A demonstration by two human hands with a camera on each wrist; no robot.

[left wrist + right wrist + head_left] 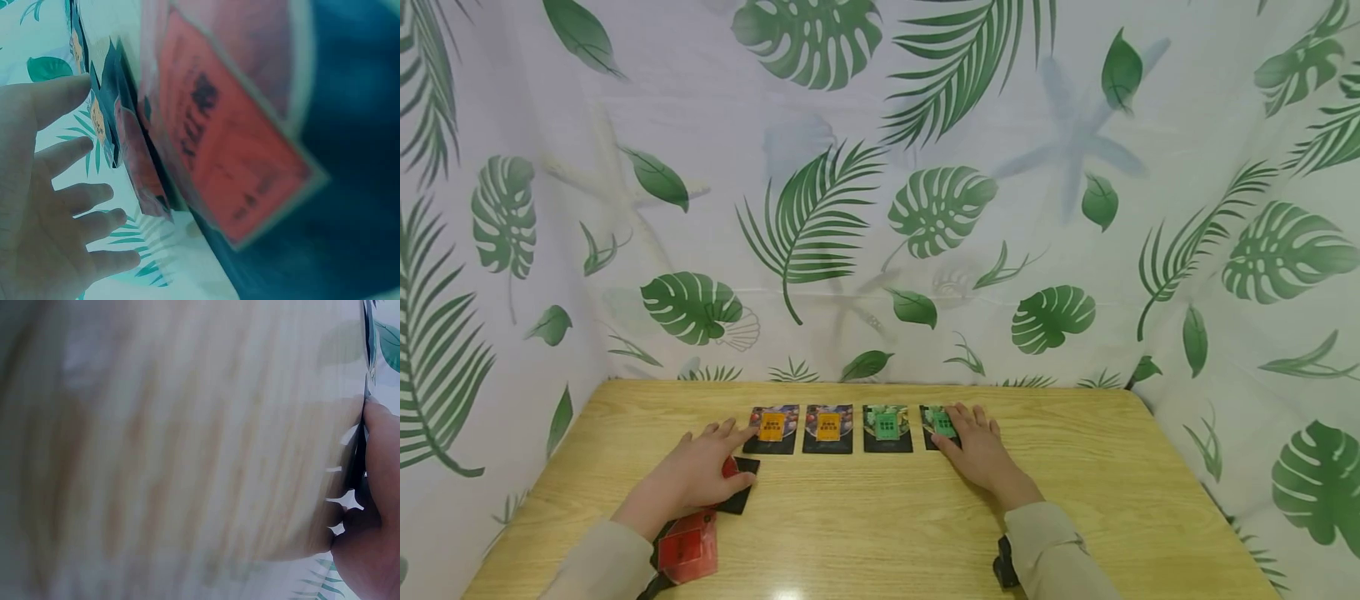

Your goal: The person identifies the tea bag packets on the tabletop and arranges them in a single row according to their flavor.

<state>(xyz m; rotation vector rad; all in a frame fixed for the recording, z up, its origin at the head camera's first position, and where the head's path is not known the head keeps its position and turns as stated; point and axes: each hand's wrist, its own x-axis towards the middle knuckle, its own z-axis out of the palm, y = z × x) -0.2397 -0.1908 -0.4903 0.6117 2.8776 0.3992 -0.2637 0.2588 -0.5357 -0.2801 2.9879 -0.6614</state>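
In the head view, a row of flat packets lies along the back of the table: two with orange labels, an orange packet (pixel 772 428) and its neighbour (pixel 828 427), then two with green labels, a green packet (pixel 887 427) and an end packet (pixel 936 423). My left hand (pixel 703 467) spreads its fingers over a red packet, index fingertip at the left orange packet's edge. A second red-labelled packet (pixel 688 547) lies below that wrist, large in the left wrist view. My right hand (pixel 976 446) rests on the end green packet, partly covering it, fingers spread and thumb at its lower edge.
The wooden table (pixel 865 533) meets a leaf-patterned white curtain (pixel 850 333) at the back and both sides. A black strap device (pixel 1006 563) sits at my right wrist.
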